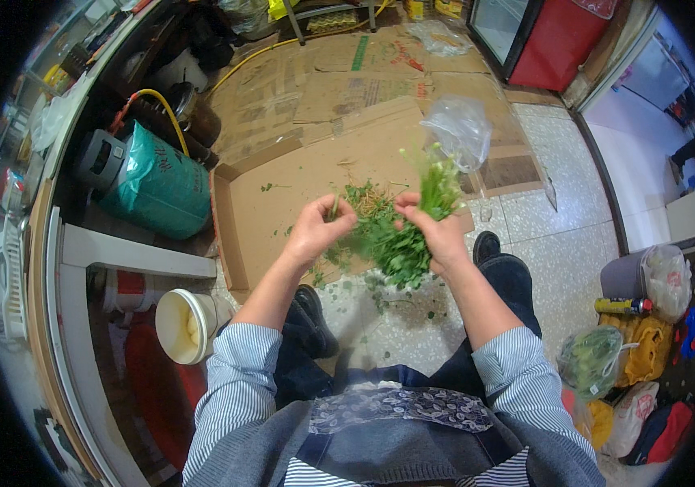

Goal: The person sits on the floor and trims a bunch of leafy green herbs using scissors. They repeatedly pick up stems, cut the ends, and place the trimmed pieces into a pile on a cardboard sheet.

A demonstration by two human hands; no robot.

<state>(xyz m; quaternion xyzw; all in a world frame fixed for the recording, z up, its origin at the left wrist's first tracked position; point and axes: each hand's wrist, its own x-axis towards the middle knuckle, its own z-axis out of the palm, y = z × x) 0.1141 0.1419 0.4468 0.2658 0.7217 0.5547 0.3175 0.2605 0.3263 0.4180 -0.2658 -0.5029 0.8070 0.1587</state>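
My right hand (pixel 430 228) is closed round a bunch of leafy green herbs (pixel 405 246), its pale stems pointing up and its leaves hanging down. To the left of the bunch, my left hand (pixel 325 224) pinches a thin green sprig (pixel 334 206) between thumb and fingers. Beneath both hands lies a flattened cardboard box (pixel 280 225) with upturned edges, strewn with loose leaves and yellowish stalks. More leaf bits are scattered over the speckled floor tiles (pixel 353 310) between my shoes.
A white bucket (pixel 184 325) stands at left, below a gas cylinder in a green cover (pixel 162 185). A clear plastic bag (pixel 460 128) lies on the cardboard beyond my right hand. Filled bags (pixel 591 359) and a spray can (pixel 621 305) are at right, near a doorway.
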